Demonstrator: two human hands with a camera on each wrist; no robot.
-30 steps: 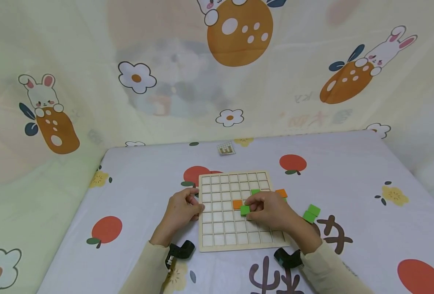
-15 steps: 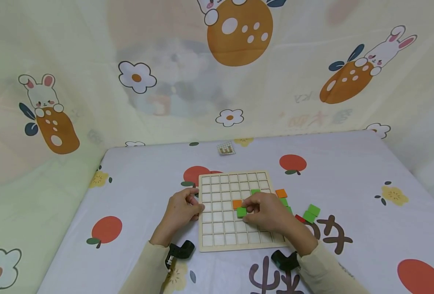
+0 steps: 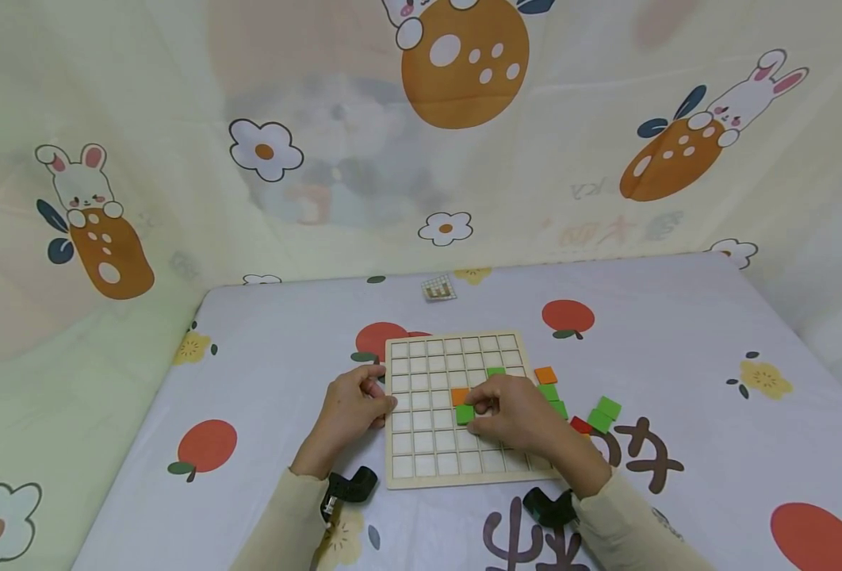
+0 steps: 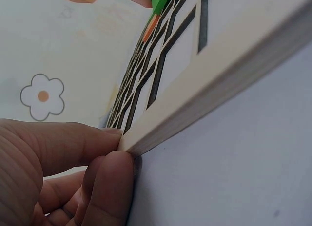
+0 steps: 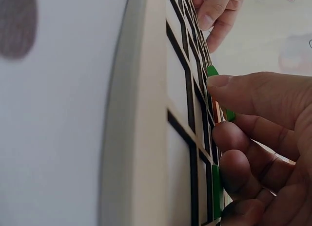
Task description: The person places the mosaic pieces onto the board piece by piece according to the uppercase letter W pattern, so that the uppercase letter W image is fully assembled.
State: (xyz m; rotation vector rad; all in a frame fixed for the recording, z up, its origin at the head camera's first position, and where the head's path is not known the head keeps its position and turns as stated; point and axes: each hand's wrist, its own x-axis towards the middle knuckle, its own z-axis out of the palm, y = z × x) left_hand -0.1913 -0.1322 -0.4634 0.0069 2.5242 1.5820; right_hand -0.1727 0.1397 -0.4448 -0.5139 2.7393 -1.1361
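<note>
A pale wooden grid board [image 3: 471, 481] lies flat on the table. With thumb and fingers my left hand [image 3: 350, 404] pinches its left edge, seen closely in the left wrist view, where the wooden rim [image 4: 214, 89] sits between the fingertips. Over the middle of the grid, my right hand [image 3: 517, 408] pinches a small green square tile [image 3: 465, 415] between thumb and finger. That tile is just in front of an orange tile [image 3: 458, 396] lying in a cell. Another green tile [image 3: 495, 371] shows farther back, partly hidden by the right hand.
Right of the board lie an orange tile [image 3: 545, 375], green tiles [image 3: 548, 392], a red tile [image 3: 580, 426] and two more green tiles [image 3: 604, 414]. A small clear packet [image 3: 438, 289] is behind the board. A patterned cloth [image 3: 307, 317] covers the table.
My right hand has moved slightly left with the green tile, which now sits closer below the orange one. More loose tiles show on the right. My left hand stays put.
</note>
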